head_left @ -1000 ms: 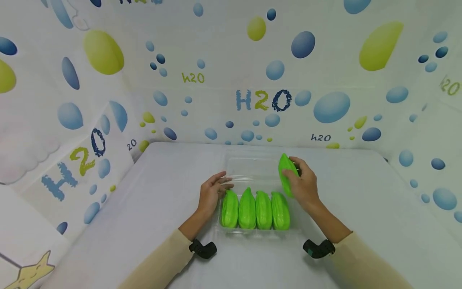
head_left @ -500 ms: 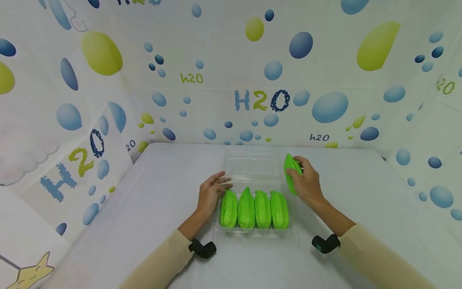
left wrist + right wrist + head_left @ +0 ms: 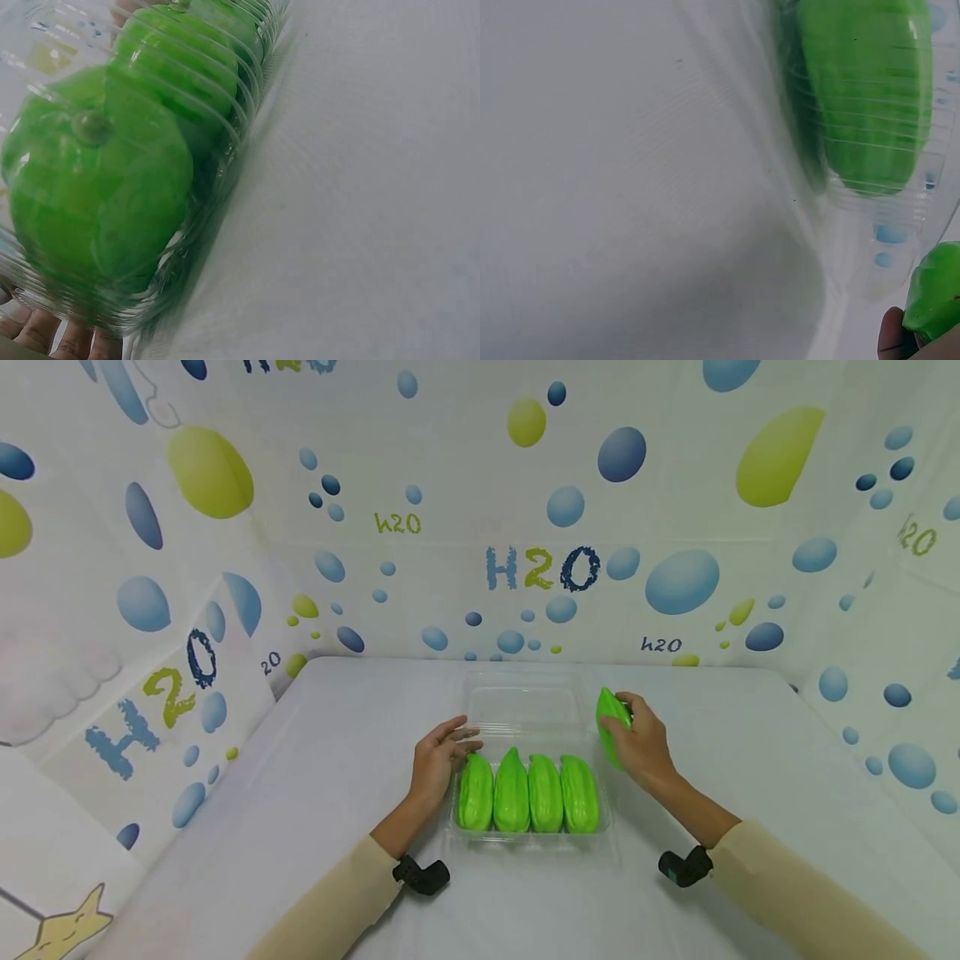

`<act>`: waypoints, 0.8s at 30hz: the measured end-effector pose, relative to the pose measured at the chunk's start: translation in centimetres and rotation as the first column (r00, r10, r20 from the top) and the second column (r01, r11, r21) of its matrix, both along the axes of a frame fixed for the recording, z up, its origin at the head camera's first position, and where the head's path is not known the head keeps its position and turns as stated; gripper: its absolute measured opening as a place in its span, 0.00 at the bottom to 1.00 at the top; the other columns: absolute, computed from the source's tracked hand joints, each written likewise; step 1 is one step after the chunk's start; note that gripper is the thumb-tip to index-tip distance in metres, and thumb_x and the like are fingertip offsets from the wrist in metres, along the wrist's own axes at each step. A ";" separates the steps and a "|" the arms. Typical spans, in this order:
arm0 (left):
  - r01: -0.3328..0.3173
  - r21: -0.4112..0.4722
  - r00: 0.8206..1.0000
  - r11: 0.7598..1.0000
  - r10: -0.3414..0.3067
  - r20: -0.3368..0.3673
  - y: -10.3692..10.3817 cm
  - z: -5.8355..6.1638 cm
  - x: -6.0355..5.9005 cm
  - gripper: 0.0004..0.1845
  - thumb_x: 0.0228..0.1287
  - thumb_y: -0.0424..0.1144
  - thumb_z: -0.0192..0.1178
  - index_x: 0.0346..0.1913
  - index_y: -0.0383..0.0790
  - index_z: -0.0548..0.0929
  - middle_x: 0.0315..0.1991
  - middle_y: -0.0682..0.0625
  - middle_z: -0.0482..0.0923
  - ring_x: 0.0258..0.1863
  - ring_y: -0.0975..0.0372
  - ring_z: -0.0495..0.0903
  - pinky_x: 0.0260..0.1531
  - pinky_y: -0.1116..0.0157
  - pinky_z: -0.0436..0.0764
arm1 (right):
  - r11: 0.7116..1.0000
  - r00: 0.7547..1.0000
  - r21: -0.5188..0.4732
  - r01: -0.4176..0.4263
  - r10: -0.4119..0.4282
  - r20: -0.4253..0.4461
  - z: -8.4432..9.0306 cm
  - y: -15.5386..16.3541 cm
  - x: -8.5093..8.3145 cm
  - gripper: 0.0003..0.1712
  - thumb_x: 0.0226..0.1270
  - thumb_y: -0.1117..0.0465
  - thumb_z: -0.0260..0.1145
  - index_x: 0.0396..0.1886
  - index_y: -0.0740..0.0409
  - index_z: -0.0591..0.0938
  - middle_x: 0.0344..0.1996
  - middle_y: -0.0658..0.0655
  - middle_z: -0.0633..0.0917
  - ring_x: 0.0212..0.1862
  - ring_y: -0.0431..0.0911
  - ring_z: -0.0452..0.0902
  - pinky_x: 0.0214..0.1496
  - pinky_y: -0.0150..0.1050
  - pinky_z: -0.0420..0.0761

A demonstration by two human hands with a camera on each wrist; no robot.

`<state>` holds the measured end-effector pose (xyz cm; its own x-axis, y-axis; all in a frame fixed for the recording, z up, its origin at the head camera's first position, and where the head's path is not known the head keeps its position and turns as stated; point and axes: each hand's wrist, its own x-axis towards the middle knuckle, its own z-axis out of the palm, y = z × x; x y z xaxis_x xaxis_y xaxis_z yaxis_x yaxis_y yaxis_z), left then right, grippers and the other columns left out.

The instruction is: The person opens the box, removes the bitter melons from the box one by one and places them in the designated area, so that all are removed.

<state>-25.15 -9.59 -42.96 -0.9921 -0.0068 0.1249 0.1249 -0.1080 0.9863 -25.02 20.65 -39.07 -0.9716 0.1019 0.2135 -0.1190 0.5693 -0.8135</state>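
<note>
A clear plastic clamshell box (image 3: 531,837) lies on the white table with its lid (image 3: 522,703) folded back. Several bright green, ridged, elongated fruits, among them a pointed one (image 3: 512,792), lie side by side in its base. My left hand (image 3: 435,766) rests at the box's back left corner, fingers extended over the rim; the left wrist view shows fingertips (image 3: 73,341) against the clear wall. To the right of the lid, my right hand (image 3: 642,739) pinches another green ridged fruit (image 3: 609,710) between thumb and fingers, raised and tilted. Most of it shows in the head view.
A white cloth covers the table (image 3: 360,693). Behind it stands a patterned backdrop (image 3: 450,460) with blue and green drops and lettering. Black wrist cameras sit on the left forearm (image 3: 422,877) and the right one.
My right hand has moved right, away from the box's lid, with the green fruit still held. My left hand and the fruits in the box have stayed in place.
</note>
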 end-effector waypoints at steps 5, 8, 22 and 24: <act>0.009 -0.010 1.000 1.000 -0.009 -0.012 0.0 0.0 0.0 0.30 0.62 0.20 0.43 0.70 0.27 0.71 0.58 0.31 0.80 0.55 0.41 0.83 0.37 0.72 0.78 | 1.000 1.000 0.006 0.002 -0.002 0.020 -0.3 0.3 -0.1 0.34 0.74 0.57 0.56 0.74 0.67 0.63 0.65 0.69 0.72 0.61 0.61 0.71 0.61 0.56 0.73; 0.009 -0.017 1.000 1.000 -0.009 -0.013 0.0 0.0 0.0 0.30 0.62 0.20 0.43 0.70 0.27 0.70 0.59 0.31 0.79 0.55 0.42 0.83 0.38 0.71 0.78 | 1.000 0.999 0.021 0.011 -0.012 0.031 -0.6 0.5 -0.2 0.34 0.75 0.57 0.55 0.75 0.67 0.63 0.66 0.69 0.72 0.62 0.61 0.70 0.62 0.57 0.72; 0.019 -0.010 1.000 1.000 -0.019 -0.020 -0.1 -0.4 -0.1 0.31 0.62 0.21 0.43 0.70 0.27 0.70 0.59 0.31 0.79 0.55 0.42 0.83 0.39 0.71 0.79 | 0.998 0.997 0.069 0.013 -0.018 0.073 -2.4 1.1 -0.9 0.35 0.75 0.57 0.53 0.75 0.69 0.61 0.66 0.72 0.71 0.62 0.63 0.70 0.63 0.59 0.72; 0.019 -0.009 1.000 1.000 -0.020 -0.018 -0.1 -0.4 -0.1 0.31 0.62 0.21 0.43 0.70 0.27 0.70 0.59 0.30 0.79 0.55 0.41 0.82 0.39 0.71 0.79 | 0.997 0.997 0.078 0.016 -0.022 0.079 -2.5 1.2 -1.0 0.34 0.75 0.57 0.53 0.75 0.70 0.61 0.65 0.72 0.71 0.62 0.62 0.70 0.63 0.59 0.72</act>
<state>-25.23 -9.67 -43.32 -0.9896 0.0137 0.1431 0.1410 -0.1020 0.9847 -26.03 21.87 -41.58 -0.9839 0.1069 0.1432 -0.0438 0.6326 -0.7733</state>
